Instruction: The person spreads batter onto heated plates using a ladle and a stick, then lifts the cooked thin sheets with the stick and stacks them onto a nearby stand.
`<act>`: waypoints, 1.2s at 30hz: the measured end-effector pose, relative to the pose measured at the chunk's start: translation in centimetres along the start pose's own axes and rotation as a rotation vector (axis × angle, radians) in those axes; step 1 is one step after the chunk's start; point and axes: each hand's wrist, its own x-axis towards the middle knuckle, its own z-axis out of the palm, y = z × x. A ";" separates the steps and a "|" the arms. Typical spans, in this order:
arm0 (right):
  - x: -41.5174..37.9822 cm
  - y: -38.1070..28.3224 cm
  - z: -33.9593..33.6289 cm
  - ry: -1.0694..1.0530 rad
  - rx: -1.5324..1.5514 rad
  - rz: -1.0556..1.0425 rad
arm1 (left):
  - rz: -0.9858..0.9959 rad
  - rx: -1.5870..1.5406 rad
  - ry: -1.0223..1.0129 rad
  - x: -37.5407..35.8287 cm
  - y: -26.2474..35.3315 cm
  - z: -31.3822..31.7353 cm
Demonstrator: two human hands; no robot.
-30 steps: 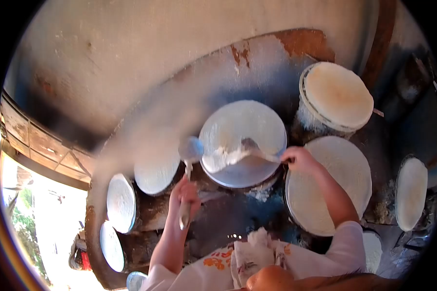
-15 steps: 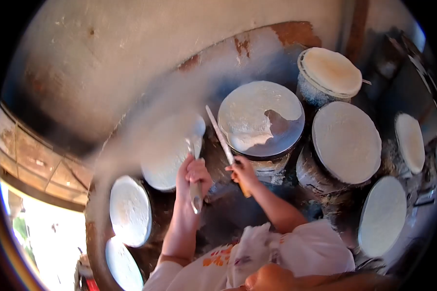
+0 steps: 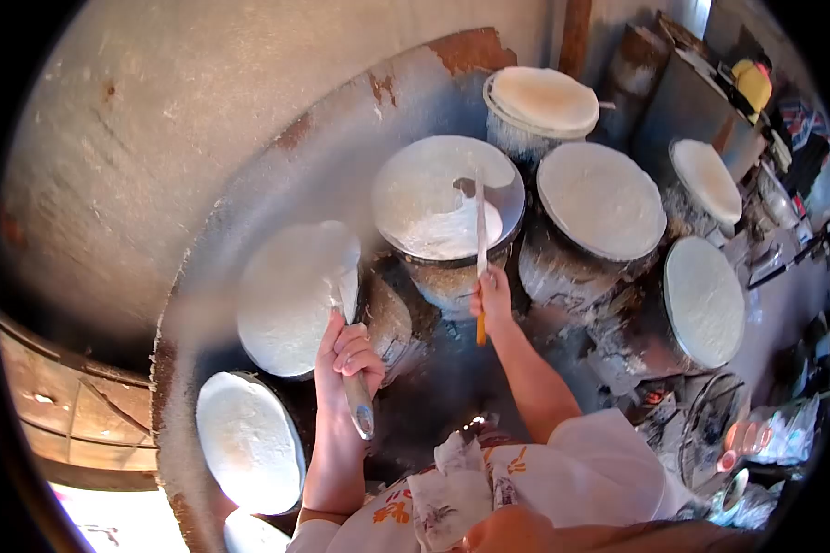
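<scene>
My right hand [image 3: 494, 297] is closed on the orange handle of a long flat spatula [image 3: 480, 217], whose blade lies over the middle round griddle [image 3: 415, 189]. White batter covers much of that griddle, with a dark bare patch near the blade. My left hand [image 3: 349, 359] is wrapped round the handle of another tool [image 3: 360, 405]. Its far end reaches the edge of the left griddle [image 3: 290, 304], which bears a white sheet partly blurred by steam.
More batter-covered griddles stand around: back [image 3: 544, 101], right [image 3: 601, 201], far right [image 3: 707, 180], lower right [image 3: 704, 302] and lower left [image 3: 249, 442]. A curved metal wall [image 3: 203, 92] rises behind. Plastic bags and bottles [image 3: 756, 438] lie at the lower right.
The view has turned to the right. The right hand's spatula has moved over the middle griddle, and the bare patch there is smaller. My left hand keeps its hold near the left griddle.
</scene>
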 end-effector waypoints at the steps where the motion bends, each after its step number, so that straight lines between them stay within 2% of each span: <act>1: 0.5 0.0 0.3 0.039 0.005 -0.033 | -0.016 0.021 0.049 -0.4 0.0 0.0; 2: -0.1 0.1 1.2 0.040 0.017 -0.031 | -0.057 0.023 0.054 -0.7 0.0 0.1; 5: -7.1 0.5 -0.7 -0.267 -0.370 0.155 | -0.061 0.075 0.064 0.2 0.7 -1.2; 6: -6.9 1.4 -3.5 -0.240 -0.249 0.293 | -0.039 0.067 0.096 0.5 0.8 -1.4; 9: -6.6 -3.2 -8.3 -0.053 -0.270 0.204 | -0.035 0.071 0.124 1.4 0.0 -1.5; 12: -1.8 -7.0 -9.8 -0.075 -0.245 0.167 | -0.087 0.116 0.114 3.7 -0.6 -1.8; 15: 4.4 -10.7 -9.2 -0.139 -0.262 0.171 | -0.057 0.202 0.119 6.6 -1.8 -1.6; 17: 8.2 -12.3 -8.4 -0.229 -0.322 0.081 | -0.061 0.202 0.139 9.0 -2.7 -1.0; 18: 9.4 -12.6 -7.9 -0.208 -0.353 0.030 | -0.056 0.218 0.162 10.4 -3.2 -0.6; 20: 6.9 -11.4 -8.2 -0.275 -0.566 -0.129 | -0.100 0.245 0.155 12.6 -4.0 -0.1; 21: 2.2 -12.7 -8.3 -0.331 -0.804 -0.168 | -0.149 0.248 0.114 13.7 -4.1 -0.1; 22: 0.0 -11.9 -10.8 -0.507 -0.596 0.070 | -0.158 0.284 0.076 14.5 -4.2 0.2; 23: 1.2 -13.2 -11.9 -0.402 -0.564 0.046 | -0.153 0.301 0.040 15.0 -4.5 0.1; 25: 0.6 -13.3 -13.8 -0.192 -0.476 0.073 | -0.060 0.447 0.106 15.7 -6.1 0.9; 27: 6.5 -13.9 -12.8 -0.125 -0.688 -0.075 | -0.009 0.436 0.149 17.5 -6.5 0.4; 28: 10.0 -13.4 -11.4 0.004 -0.793 -0.201 | -0.037 0.414 0.149 18.4 -6.1 -0.2; 29: 13.4 -12.9 -10.4 0.049 -1.018 -0.542 | -0.068 0.392 0.144 19.3 -6.0 -0.8; 30: 15.0 -13.7 -8.3 0.109 -1.152 -0.704 | -0.013 0.440 0.189 20.0 -7.1 -0.2; 33: 16.8 -13.1 -5.5 0.166 -1.390 -0.724 | 0.030 0.615 0.266 21.9 -7.9 -0.2; 36: 10.6 -16.0 -7.9 0.219 -1.267 -0.634 | -0.133 0.748 0.051 20.4 -7.1 1.9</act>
